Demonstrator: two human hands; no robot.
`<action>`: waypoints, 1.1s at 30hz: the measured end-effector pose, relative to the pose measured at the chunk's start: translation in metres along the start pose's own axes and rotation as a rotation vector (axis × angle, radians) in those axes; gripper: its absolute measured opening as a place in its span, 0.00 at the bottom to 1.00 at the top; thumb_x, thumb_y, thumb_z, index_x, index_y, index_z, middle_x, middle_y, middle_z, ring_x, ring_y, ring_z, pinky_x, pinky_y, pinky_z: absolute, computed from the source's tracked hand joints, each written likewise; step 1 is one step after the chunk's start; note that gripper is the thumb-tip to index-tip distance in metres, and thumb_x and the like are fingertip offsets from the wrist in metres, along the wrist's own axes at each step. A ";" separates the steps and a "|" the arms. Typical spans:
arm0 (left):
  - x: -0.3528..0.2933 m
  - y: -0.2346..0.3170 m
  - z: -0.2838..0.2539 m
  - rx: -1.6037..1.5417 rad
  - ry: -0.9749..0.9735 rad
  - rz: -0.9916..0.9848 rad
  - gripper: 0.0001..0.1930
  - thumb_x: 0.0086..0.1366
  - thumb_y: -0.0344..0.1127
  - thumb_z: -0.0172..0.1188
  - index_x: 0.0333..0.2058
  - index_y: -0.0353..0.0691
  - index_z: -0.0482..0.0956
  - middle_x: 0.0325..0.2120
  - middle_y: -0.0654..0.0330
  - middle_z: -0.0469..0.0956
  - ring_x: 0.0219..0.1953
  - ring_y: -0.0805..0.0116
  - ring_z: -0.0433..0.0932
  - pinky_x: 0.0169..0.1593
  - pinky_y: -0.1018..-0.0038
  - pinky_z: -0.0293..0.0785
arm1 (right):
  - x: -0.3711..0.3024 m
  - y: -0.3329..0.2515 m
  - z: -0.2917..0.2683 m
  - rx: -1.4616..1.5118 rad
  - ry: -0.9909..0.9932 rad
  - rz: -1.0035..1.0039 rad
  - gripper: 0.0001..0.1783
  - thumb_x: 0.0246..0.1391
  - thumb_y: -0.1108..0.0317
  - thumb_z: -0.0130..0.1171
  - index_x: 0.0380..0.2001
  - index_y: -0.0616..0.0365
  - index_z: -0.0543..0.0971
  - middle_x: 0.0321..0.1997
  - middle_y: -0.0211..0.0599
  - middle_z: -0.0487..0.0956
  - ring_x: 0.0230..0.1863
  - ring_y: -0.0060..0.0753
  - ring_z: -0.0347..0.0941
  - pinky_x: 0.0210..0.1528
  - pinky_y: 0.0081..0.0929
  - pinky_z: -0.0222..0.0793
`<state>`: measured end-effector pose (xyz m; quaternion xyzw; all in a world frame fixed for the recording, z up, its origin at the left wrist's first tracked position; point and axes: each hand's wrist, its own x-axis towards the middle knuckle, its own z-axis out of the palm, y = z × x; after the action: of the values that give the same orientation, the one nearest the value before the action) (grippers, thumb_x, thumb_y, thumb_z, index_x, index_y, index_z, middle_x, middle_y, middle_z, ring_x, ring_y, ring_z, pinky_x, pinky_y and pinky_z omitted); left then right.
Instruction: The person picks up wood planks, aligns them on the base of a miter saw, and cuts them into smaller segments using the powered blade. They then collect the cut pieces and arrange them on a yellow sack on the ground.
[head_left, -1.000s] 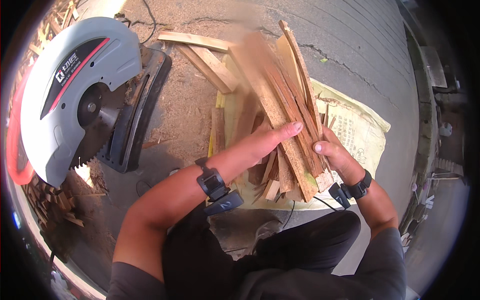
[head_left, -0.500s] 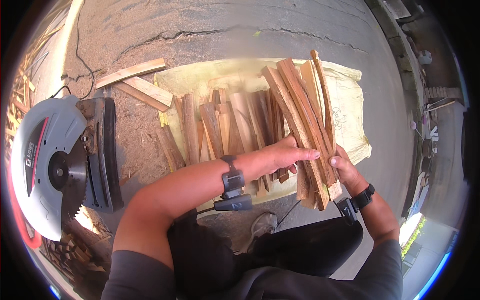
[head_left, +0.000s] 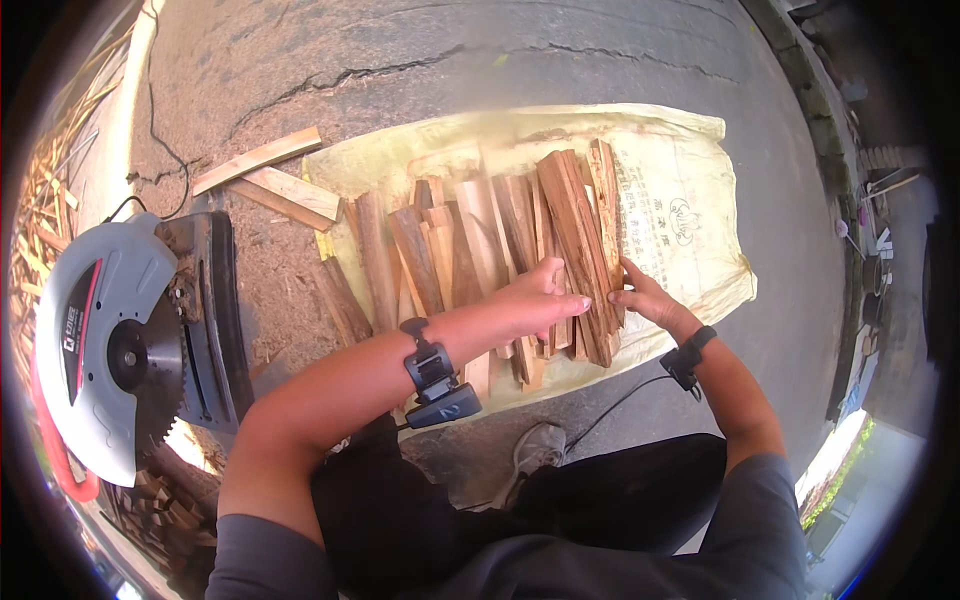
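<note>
A bundle of brown, rough-edged wood strips point(head_left: 580, 235) lies at the right end of a row of cut wood pieces point(head_left: 425, 245) on a pale yellow woven sack point(head_left: 705, 200). My left hand point(head_left: 545, 302) is closed against the bundle's left side, its thumb stretched across the near part of the strips. On the opposite side, my right hand point(head_left: 648, 298) grips the edge with thumb and fingers. Between them the strips are pressed together, slightly tilted. The left hand's fingertips are partly hidden behind the wood.
To the left stands a grey circular-blade cutting saw point(head_left: 100, 340) with its toothed blade exposed. Loose boards point(head_left: 270, 175) lie on sawdust beyond it. More wood offcuts point(head_left: 165, 510) are heaped at the lower left. My shoe point(head_left: 540, 448) is close to the sack's near edge.
Both hands have moved left and lowered the wood strips from above the sack down beside the row. The strips now sit closer to the other pieces.
</note>
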<state>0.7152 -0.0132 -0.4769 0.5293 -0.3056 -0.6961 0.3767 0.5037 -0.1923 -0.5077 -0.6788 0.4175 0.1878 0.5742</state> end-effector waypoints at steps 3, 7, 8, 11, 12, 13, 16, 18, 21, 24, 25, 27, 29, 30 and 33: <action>-0.019 -0.003 -0.019 0.049 -0.064 0.083 0.29 0.63 0.42 0.58 0.56 0.32 0.60 0.40 0.52 0.73 0.33 0.73 0.75 0.32 0.78 0.73 | 0.000 -0.002 -0.002 -0.110 0.034 -0.047 0.49 0.46 0.61 0.59 0.68 0.56 0.45 0.61 0.62 0.62 0.62 0.52 0.61 0.59 0.38 0.61; -0.078 0.014 -0.069 -0.070 -0.003 0.035 0.19 0.65 0.41 0.54 0.49 0.35 0.70 0.38 0.55 0.76 0.34 0.74 0.73 0.36 0.79 0.73 | -0.001 -0.027 0.000 -0.258 0.100 -0.029 0.48 0.46 0.61 0.58 0.67 0.57 0.47 0.63 0.68 0.60 0.64 0.56 0.59 0.62 0.35 0.57; -0.093 0.018 -0.084 -0.076 0.040 0.006 0.15 0.65 0.40 0.53 0.44 0.36 0.74 0.34 0.59 0.77 0.32 0.76 0.73 0.36 0.80 0.73 | 0.007 -0.014 -0.007 -0.270 0.153 -0.041 0.47 0.47 0.61 0.58 0.68 0.57 0.47 0.63 0.69 0.59 0.65 0.56 0.57 0.62 0.35 0.56; -0.125 -0.014 -0.135 -0.127 0.380 -0.024 0.07 0.64 0.37 0.54 0.32 0.40 0.75 0.25 0.64 0.76 0.26 0.78 0.71 0.31 0.83 0.70 | 0.024 0.006 -0.018 -0.189 0.230 0.010 0.43 0.52 0.59 0.54 0.68 0.51 0.48 0.64 0.62 0.60 0.63 0.50 0.60 0.56 0.38 0.64; -0.137 -0.028 -0.151 -0.124 0.505 -0.065 0.07 0.64 0.37 0.55 0.29 0.40 0.74 0.23 0.65 0.75 0.23 0.79 0.70 0.29 0.83 0.69 | 0.026 0.007 -0.019 -0.189 0.237 0.023 0.43 0.53 0.58 0.54 0.67 0.55 0.48 0.63 0.64 0.61 0.64 0.52 0.60 0.59 0.36 0.61; -0.150 -0.045 -0.166 -0.121 0.530 -0.095 0.07 0.64 0.37 0.55 0.29 0.40 0.74 0.23 0.65 0.75 0.23 0.79 0.70 0.29 0.83 0.69 | 0.028 0.006 -0.020 -0.191 0.252 0.031 0.42 0.54 0.57 0.53 0.67 0.60 0.48 0.62 0.67 0.62 0.64 0.53 0.59 0.63 0.34 0.57; -0.185 -0.090 -0.196 0.059 0.711 -0.358 0.08 0.63 0.38 0.55 0.27 0.42 0.71 0.21 0.66 0.73 0.21 0.77 0.70 0.23 0.78 0.70 | 0.036 0.011 -0.023 -0.055 0.243 0.054 0.41 0.56 0.60 0.53 0.68 0.56 0.46 0.61 0.59 0.64 0.60 0.50 0.64 0.57 0.39 0.64; -0.201 -0.119 -0.197 0.111 0.733 -0.411 0.08 0.62 0.38 0.56 0.29 0.42 0.71 0.21 0.65 0.73 0.21 0.77 0.70 0.22 0.77 0.69 | 0.038 0.004 -0.021 0.055 0.187 0.072 0.40 0.57 0.62 0.51 0.68 0.54 0.46 0.60 0.52 0.66 0.56 0.45 0.66 0.52 0.44 0.68; -0.195 -0.134 -0.181 0.146 0.779 -0.451 0.14 0.60 0.41 0.59 0.39 0.39 0.69 0.23 0.62 0.74 0.21 0.76 0.69 0.20 0.76 0.67 | 0.049 0.006 -0.023 0.149 0.187 0.127 0.38 0.58 0.64 0.49 0.68 0.53 0.46 0.60 0.52 0.66 0.57 0.43 0.66 0.52 0.44 0.68; -0.181 -0.116 -0.160 0.011 0.667 -0.441 0.21 0.60 0.40 0.59 0.47 0.36 0.65 0.27 0.60 0.74 0.23 0.74 0.72 0.21 0.75 0.69 | 0.043 -0.008 -0.020 0.117 0.137 0.126 0.37 0.58 0.66 0.47 0.68 0.53 0.47 0.61 0.52 0.64 0.58 0.44 0.65 0.53 0.45 0.67; -0.174 -0.108 -0.153 0.048 0.679 -0.375 0.20 0.59 0.39 0.59 0.47 0.36 0.69 0.29 0.60 0.75 0.26 0.72 0.73 0.25 0.74 0.71 | 0.040 -0.007 -0.022 0.117 0.122 0.122 0.37 0.58 0.66 0.47 0.68 0.53 0.47 0.62 0.51 0.64 0.58 0.45 0.65 0.54 0.45 0.67; -0.167 -0.107 -0.152 0.084 0.689 -0.301 0.19 0.58 0.37 0.59 0.47 0.35 0.72 0.30 0.60 0.76 0.29 0.71 0.75 0.28 0.73 0.72 | 0.036 0.002 -0.023 0.103 0.121 0.113 0.36 0.59 0.66 0.46 0.68 0.53 0.47 0.64 0.51 0.61 0.60 0.45 0.63 0.55 0.46 0.66; -0.156 -0.130 -0.158 0.081 0.706 -0.107 0.21 0.57 0.34 0.60 0.48 0.33 0.71 0.34 0.57 0.77 0.33 0.68 0.76 0.36 0.71 0.74 | 0.035 0.013 -0.022 0.137 0.114 0.071 0.36 0.59 0.66 0.45 0.68 0.53 0.47 0.66 0.50 0.59 0.63 0.45 0.60 0.56 0.46 0.64; -0.154 -0.156 -0.167 0.084 0.711 -0.111 0.21 0.57 0.34 0.60 0.48 0.33 0.71 0.34 0.57 0.77 0.33 0.68 0.76 0.36 0.71 0.74 | 0.035 0.010 -0.014 0.150 0.116 0.069 0.35 0.60 0.65 0.44 0.68 0.53 0.47 0.67 0.49 0.58 0.65 0.46 0.57 0.58 0.48 0.62; -0.150 -0.206 -0.190 0.156 0.788 0.041 0.21 0.55 0.31 0.60 0.48 0.31 0.70 0.35 0.56 0.77 0.34 0.66 0.77 0.43 0.69 0.73 | 0.034 0.004 -0.006 0.120 0.096 0.029 0.36 0.59 0.64 0.44 0.68 0.54 0.46 0.67 0.49 0.58 0.65 0.46 0.57 0.58 0.48 0.61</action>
<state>0.8810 0.2178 -0.6189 0.7765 -0.1999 -0.4070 0.4375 0.5187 -0.2098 -0.5340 -0.6453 0.4647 0.1378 0.5905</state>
